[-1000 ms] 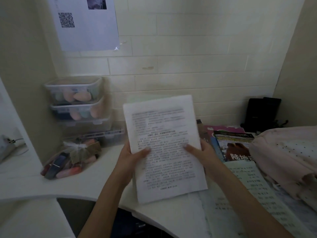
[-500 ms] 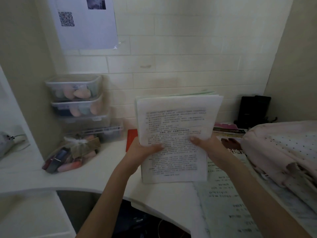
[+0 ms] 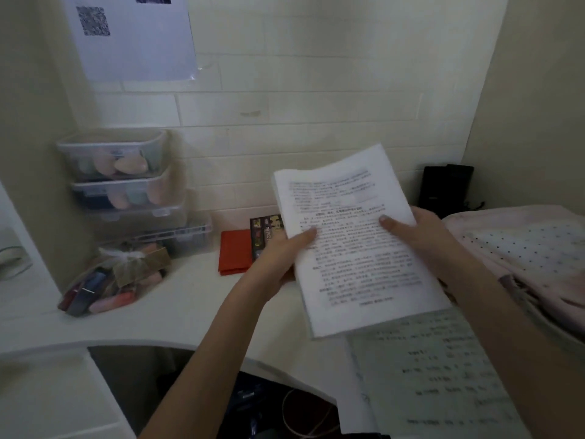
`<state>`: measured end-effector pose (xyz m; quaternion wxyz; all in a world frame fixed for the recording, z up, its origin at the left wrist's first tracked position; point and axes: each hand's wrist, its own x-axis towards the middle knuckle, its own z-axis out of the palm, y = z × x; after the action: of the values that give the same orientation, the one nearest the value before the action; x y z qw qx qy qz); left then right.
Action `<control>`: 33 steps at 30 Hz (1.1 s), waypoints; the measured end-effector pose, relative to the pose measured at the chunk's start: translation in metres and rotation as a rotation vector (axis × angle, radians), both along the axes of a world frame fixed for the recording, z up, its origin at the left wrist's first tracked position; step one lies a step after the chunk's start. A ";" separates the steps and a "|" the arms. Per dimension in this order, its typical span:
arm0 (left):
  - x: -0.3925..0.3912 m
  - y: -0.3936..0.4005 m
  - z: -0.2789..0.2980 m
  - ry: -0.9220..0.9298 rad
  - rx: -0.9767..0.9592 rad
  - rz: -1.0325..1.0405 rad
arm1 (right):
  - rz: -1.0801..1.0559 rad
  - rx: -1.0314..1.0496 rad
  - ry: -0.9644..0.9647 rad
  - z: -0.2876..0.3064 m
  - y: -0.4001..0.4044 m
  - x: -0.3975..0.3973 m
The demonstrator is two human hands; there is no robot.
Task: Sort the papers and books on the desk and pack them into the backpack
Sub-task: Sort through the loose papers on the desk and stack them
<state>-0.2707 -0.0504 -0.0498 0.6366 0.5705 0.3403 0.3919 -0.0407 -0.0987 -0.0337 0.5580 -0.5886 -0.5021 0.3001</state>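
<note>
A thick stack of printed papers (image 3: 354, 248) is held up above the white desk (image 3: 190, 305), tilted with its top leaning left. My left hand (image 3: 281, 258) grips its left edge, thumb on the top page. My right hand (image 3: 418, 236) grips the right edge, thumb on top too. A pink dotted backpack (image 3: 522, 258) lies at the right. More printed sheets (image 3: 437, 375) lie on the desk below the stack. A red booklet (image 3: 235, 251) and a dark illustrated book (image 3: 267, 229) lie behind my left hand.
Stacked clear plastic boxes (image 3: 120, 182) stand at the back left, with a clear bag of small items (image 3: 117, 280) in front of them. A black object (image 3: 446, 188) stands in the back right corner. A printed sheet (image 3: 133, 36) hangs on the tiled wall.
Both hands have carried the paper stack to the right, toward the backpack, and tilted it. The red booklet and dark book behind it have come into view.
</note>
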 end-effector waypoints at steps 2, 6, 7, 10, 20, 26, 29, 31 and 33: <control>0.013 -0.009 -0.017 0.188 -0.038 -0.117 | 0.002 -0.154 -0.052 -0.014 -0.018 0.020; 0.040 -0.027 -0.066 0.364 0.015 -0.130 | -0.103 -0.401 -0.069 -0.061 -0.060 0.044; 0.046 -0.029 -0.079 0.416 0.090 -0.071 | -0.148 -0.420 -0.118 -0.072 -0.069 0.045; 0.060 -0.034 -0.100 0.736 0.441 0.144 | -0.278 -0.395 -0.274 -0.098 -0.083 0.047; 0.073 -0.045 -0.097 0.582 0.300 -0.023 | -0.357 -0.380 -0.418 -0.114 -0.096 0.053; 0.070 -0.046 -0.088 0.449 0.226 0.141 | -0.413 -0.279 -0.295 -0.116 -0.094 0.039; 0.060 -0.036 -0.090 0.315 0.197 0.195 | -0.417 -0.261 -0.309 -0.116 -0.084 0.023; 0.053 -0.031 -0.090 0.257 0.114 0.234 | -0.410 -0.278 -0.350 -0.117 -0.077 0.012; 0.047 -0.025 -0.091 0.164 -0.057 0.271 | -0.404 -0.283 -0.369 -0.117 -0.074 0.005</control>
<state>-0.2232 -0.0756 -0.1409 0.5639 0.5311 0.4759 0.4166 -0.0352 -0.1722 -0.1505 0.4183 -0.7930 -0.4209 0.1378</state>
